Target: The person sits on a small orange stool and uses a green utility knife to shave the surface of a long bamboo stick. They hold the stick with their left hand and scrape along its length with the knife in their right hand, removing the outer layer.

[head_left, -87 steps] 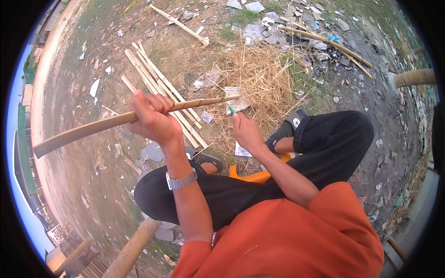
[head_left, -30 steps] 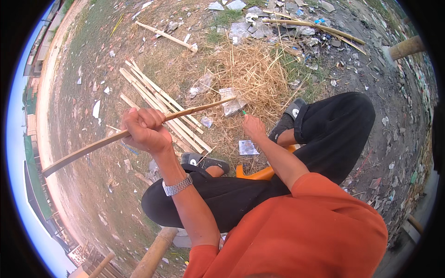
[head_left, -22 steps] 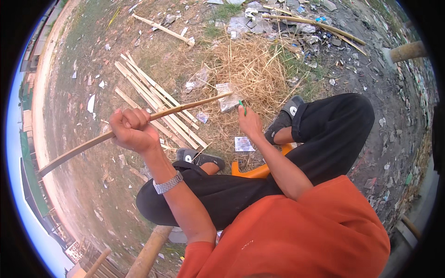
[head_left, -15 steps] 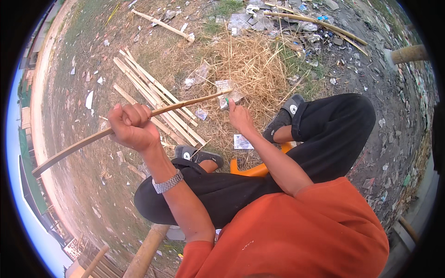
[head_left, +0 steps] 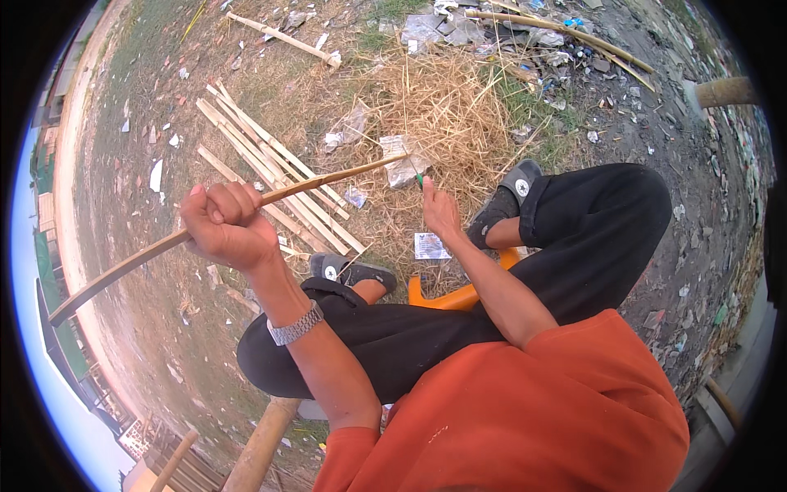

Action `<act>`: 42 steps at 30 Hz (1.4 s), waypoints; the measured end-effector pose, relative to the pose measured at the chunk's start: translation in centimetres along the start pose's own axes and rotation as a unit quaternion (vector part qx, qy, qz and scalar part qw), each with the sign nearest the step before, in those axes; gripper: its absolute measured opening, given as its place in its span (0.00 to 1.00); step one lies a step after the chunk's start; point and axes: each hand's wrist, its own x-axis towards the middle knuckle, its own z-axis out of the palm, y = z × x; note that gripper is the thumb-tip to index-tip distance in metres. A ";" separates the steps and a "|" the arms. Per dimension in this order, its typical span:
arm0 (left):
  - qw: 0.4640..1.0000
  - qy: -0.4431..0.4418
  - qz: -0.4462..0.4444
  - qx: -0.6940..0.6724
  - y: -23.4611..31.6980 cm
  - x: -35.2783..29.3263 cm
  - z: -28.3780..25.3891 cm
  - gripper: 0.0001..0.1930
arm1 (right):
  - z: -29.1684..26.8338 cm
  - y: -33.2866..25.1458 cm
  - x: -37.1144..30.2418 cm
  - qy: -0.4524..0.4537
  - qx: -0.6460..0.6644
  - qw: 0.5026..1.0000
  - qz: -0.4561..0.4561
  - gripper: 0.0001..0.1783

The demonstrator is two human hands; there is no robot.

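My left hand (head_left: pixel 229 223), with a metal watch on its wrist, is closed in a fist round a long bamboo strip (head_left: pixel 328 177). The strip runs from the lower left up to a thin tip in front of me. My right hand (head_left: pixel 443 211) is closed on a small green-handled tool (head_left: pixel 420 179), just right of and below that tip. Most of the tool is hidden by the fingers, and its working end is too small to make out. Beyond the tip lies a heap of straw-coloured shavings (head_left: pixel 447 111).
Several split bamboo strips (head_left: pixel 270 160) lie on the ground at left, past my shoe (head_left: pixel 352 275). A bamboo stick (head_left: pixel 283 38) lies farther off, with longer poles (head_left: pixel 566 33) at far right. Beneath my legs is an orange plastic piece (head_left: pixel 447 301). Litter and rubble are scattered around.
My right hand has moved right and slightly nearer with the green-handled tool, away from the strip's tip. My left hand and the bamboo strip have shifted a little left.
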 end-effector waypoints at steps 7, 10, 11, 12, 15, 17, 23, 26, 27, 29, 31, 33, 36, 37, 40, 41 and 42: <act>0.997 0.076 0.000 0.028 -0.1 0.2 1.0 0.20 | 0.7 -2.5 1.5 -0.010 -0.029 0.999 0.014 0.44; 0.996 0.081 0.002 0.026 0.1 -0.1 1.6 0.20 | -0.2 -2.4 1.6 -0.029 -0.040 0.998 0.027 0.44; 0.995 0.098 0.003 0.029 0.1 -0.1 1.5 0.20 | -0.6 -2.8 1.4 -0.045 -0.041 0.998 0.028 0.44; 0.993 0.115 0.005 0.033 0.2 -0.1 1.4 0.20 | -0.2 -2.8 1.2 -0.047 -0.040 0.998 0.021 0.45; 0.990 0.137 0.019 0.026 0.1 0.0 1.9 0.20 | 1.1 -1.8 1.4 -0.033 -0.036 0.999 0.018 0.45; 0.988 0.147 0.026 0.029 0.0 0.1 2.3 0.21 | 1.4 -1.7 2.9 0.009 -0.030 0.999 0.041 0.44; 0.980 0.188 0.043 0.042 -0.2 0.1 1.7 0.20 | 1.5 -4.0 1.2 -0.052 -0.010 0.999 0.004 0.44; 0.979 0.193 0.043 0.051 -0.1 0.3 2.3 0.20 | 1.3 -3.6 2.3 -0.022 -0.006 0.999 0.047 0.44; 0.979 0.191 0.043 0.055 0.1 0.1 2.3 0.20 | 1.0 -3.2 2.7 -0.025 -0.014 0.998 0.049 0.44; 0.980 0.183 0.045 0.057 -0.1 0.1 2.3 0.20 | 0.0 -2.9 3.7 -0.022 -0.028 0.998 0.056 0.44; 0.982 0.177 0.047 0.052 -0.1 0.2 2.0 0.20 | 0.2 -3.3 2.7 -0.045 -0.036 0.998 0.037 0.44; 0.982 0.178 0.044 0.049 0.0 0.2 1.9 0.20 | 0.6 -3.2 2.7 -0.039 -0.038 0.998 0.023 0.45; 0.979 0.192 0.039 0.050 0.0 0.1 3.0 0.21 | 1.7 -1.6 3.6 -0.003 -0.028 0.999 0.027 0.46; 0.980 0.188 0.038 0.049 0.0 0.2 2.9 0.21 | 0.9 -1.8 4.3 -0.002 -0.033 0.999 0.033 0.46; 0.982 0.180 0.040 0.045 -0.2 0.4 2.1 0.21 | 0.3 -1.9 4.5 -0.019 -0.044 0.998 0.032 0.46; 0.981 0.182 0.042 0.044 -0.2 0.5 1.8 0.21 | 0.4 -1.8 4.2 -0.031 -0.050 0.998 0.027 0.45; 0.981 0.183 0.045 0.042 -0.2 0.5 1.6 0.21 | 0.5 -1.7 3.9 -0.034 -0.048 0.997 0.039 0.45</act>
